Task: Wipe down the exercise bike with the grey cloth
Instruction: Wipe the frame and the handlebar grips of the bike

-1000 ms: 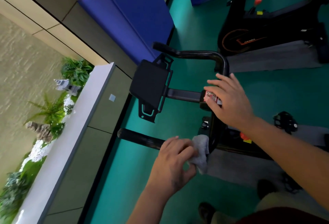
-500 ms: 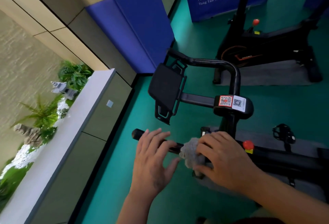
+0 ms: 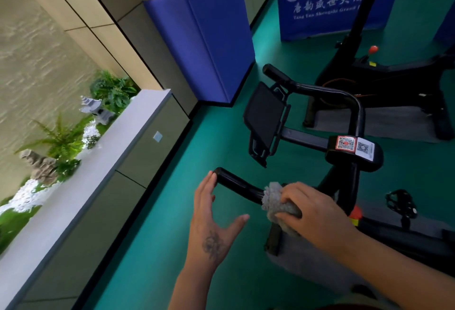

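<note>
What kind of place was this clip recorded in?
Most likely a hotel gym: a second exercise bike stands behind the near exercise bike, blue padded mats lean on the wall, and a blue banner reads "Grand".

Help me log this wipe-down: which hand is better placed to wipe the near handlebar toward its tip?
The right hand. It already grips the grey cloth wrapped around the near handlebar. The left hand is open and clothless, fingertips at the bar's tip.
</note>
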Motion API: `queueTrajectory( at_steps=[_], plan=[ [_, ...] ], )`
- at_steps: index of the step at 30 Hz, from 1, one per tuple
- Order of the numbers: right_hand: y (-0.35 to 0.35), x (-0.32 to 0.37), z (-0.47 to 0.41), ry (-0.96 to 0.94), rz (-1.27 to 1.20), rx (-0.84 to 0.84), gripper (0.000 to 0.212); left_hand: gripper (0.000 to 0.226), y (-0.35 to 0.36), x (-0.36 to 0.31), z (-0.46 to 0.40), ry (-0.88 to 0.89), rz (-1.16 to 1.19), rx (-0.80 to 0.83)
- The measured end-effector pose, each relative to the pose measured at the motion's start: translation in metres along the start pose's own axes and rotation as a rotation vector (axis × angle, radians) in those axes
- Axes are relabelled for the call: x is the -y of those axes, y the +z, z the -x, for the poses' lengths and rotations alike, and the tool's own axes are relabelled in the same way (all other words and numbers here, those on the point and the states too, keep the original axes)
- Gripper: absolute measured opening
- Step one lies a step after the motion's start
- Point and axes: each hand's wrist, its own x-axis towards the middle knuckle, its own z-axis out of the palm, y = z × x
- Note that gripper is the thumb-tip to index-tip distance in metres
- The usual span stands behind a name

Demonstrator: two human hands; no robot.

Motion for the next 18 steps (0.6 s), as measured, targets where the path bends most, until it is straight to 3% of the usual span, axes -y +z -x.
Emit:
queueTrajectory(
  at_steps=[12, 18],
  plan=[
    [0.047, 0.054, -0.067, -0.12, -0.121, -0.166, 0.025, 0.116, -0.015, 0.013, 0.005, -0.064, 0.132, 0.111],
    [0.037, 0.078, -0.113, -0.19, -0.109, -0.006, 0.025, 0.116, -0.02, 0.029, 0.022, -0.122, 0.183, 0.133]
  ],
)
